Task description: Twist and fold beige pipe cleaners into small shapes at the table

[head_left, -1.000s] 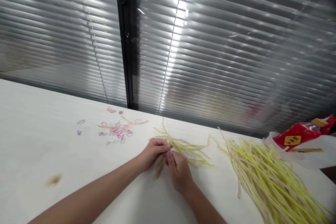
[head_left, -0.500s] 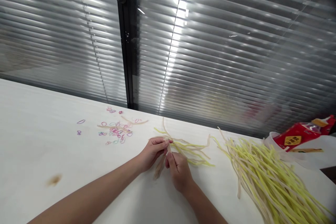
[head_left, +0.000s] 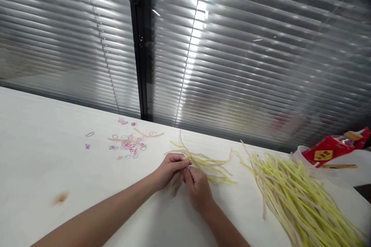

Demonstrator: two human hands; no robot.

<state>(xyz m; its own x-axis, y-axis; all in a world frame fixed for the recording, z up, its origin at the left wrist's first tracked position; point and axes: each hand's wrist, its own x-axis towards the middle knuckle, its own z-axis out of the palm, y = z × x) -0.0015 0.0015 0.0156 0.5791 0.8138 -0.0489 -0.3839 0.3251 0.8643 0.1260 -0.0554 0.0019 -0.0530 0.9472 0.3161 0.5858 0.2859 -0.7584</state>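
My left hand is closed in a pinch, its thumb and fingertips on the upper end of a bundle of beige yarn strands. Close against it, my right hand is also closed, thumb tip meeting the left fingertips. The fingers hide most of what lies between them. Below the hands the bundle's loose end hangs toward the table. Just behind them, several loose yellow and beige yarn strands lie spread on the tabletop.
A large pile of yellow and beige yarn covers the right side of the white table. Small coloured elastic bands lie scattered at the left back. A red packet rests in a clear plastic container. Blinds stand behind glass.
My fingertips have come closer together, and the pale strand that showed between them is now mostly covered. The bundle and the yarn on the table stay where they were.
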